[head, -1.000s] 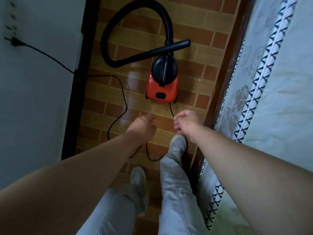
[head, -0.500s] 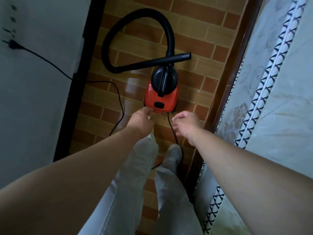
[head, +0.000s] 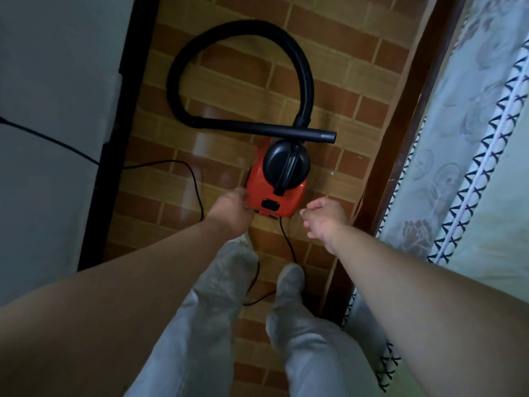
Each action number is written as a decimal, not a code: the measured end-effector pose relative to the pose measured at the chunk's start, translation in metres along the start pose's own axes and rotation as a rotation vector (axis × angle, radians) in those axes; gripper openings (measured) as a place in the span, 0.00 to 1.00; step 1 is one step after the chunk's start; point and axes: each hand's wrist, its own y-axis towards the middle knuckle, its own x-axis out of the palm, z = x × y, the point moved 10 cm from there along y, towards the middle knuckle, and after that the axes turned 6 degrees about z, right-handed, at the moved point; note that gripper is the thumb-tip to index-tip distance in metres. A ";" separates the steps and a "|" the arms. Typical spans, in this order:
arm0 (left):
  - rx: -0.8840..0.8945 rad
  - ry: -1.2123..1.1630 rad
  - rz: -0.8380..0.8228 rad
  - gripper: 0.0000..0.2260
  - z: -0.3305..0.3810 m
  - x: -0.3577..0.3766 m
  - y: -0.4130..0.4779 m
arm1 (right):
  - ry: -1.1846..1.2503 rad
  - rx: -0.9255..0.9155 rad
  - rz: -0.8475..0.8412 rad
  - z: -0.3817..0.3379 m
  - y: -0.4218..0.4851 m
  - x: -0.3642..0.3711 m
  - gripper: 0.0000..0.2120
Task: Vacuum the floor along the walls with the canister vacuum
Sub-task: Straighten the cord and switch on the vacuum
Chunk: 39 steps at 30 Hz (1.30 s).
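- The left hand reaches the near-left corner of the canister vacuum; its fingers are hidden, so I cannot tell whether it grips.
- The right hand is loosely curled and empty, just beside the near-right corner.
- The vacuum sits on the floor.
- The cord trails between the feet, so a step could snag it or cause a trip.
- No brand or writing is legible.

The vacuum is red with a black round lid and stands on the brick-pattern floor. Its black hose makes a wide loop, its tube lies across the front, and a black cord leaves the rear.
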 end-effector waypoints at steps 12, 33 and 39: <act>0.024 -0.023 -0.078 0.24 -0.008 0.019 0.048 | 0.036 -0.005 -0.006 -0.036 0.033 0.041 0.15; -0.078 0.163 -0.108 0.28 0.037 0.059 0.084 | 0.055 -0.060 -0.306 -0.077 0.124 0.052 0.06; 0.024 0.260 -0.066 0.28 0.056 0.059 0.105 | 0.076 -0.080 -0.318 -0.087 0.138 0.049 0.18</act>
